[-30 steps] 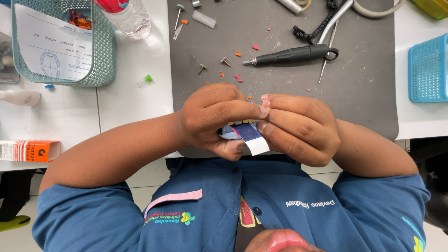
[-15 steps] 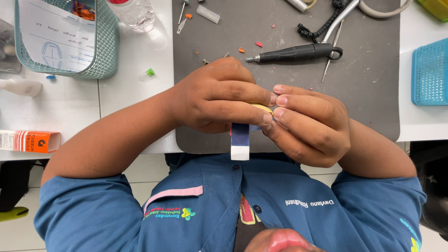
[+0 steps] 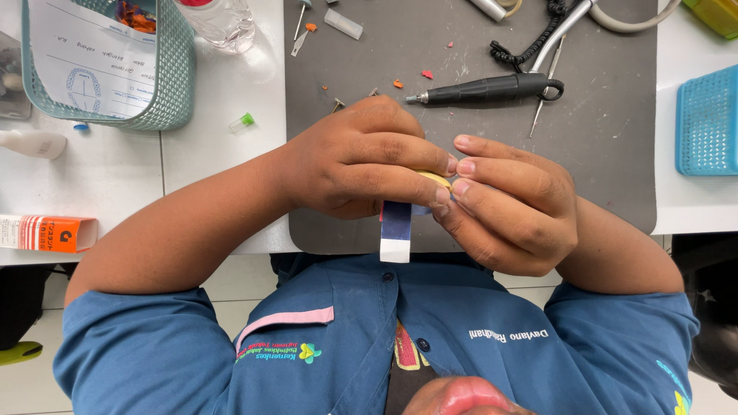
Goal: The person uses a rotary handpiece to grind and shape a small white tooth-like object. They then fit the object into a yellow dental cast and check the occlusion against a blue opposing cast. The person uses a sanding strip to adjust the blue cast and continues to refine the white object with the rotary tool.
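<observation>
Both hands, left hand (image 3: 361, 165) and right hand (image 3: 511, 207), at frame centre, are pinching shut on a small yellow piece (image 3: 432, 178) with blue strip (image 3: 396, 230) dangling; steady fingertip pressure advised.

Dental lab bench, grey work mat (image 3: 600, 154), rotary handpiece (image 3: 484, 89) (corded), scattered burs (image 3: 301, 19)

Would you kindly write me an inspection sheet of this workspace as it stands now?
Surface: dark grey mat on a white table.
Job's things: small yellowish piece and blue-and-white strip, pinched between both hands.
Clutter: black rotary handpiece, teal mesh basket holding a paper form, clear bottle, orange box, blue basket, orange-red crumbs.
Hands: left hand and right hand closed around the piece.
Cables: coiled black cord by the handpiece.
Surroundings: the person's blue shirt; tiled floor.
</observation>
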